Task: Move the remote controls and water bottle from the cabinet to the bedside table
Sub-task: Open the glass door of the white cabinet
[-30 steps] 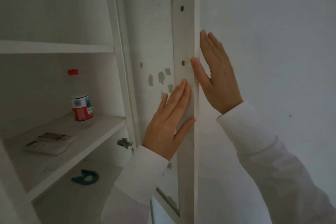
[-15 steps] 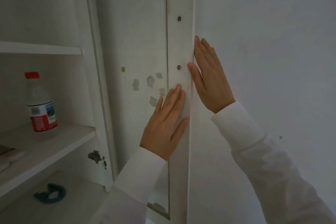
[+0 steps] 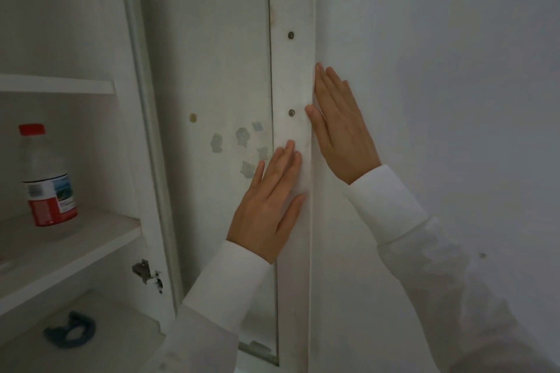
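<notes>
Water bottle [image 3: 45, 175], red cap, red label, print too small to read, stands on the cabinet shelf [image 3: 69, 248] at left, untouched. No remotes in view. Left hand [image 3: 268, 206] and right hand [image 3: 341, 130] lie flat, fingers straight, on the open door's edge [image 3: 292, 76], probably holding it open for access.

We see two bare hands — the left hand [image 3: 266, 206] and the right hand [image 3: 341, 133] — with no rings and no watch. Both arms wear long white sleeves [image 3: 403, 215] of plain, slightly wrinkled cloth, with straight cuffs closing at the wrists.
</notes>
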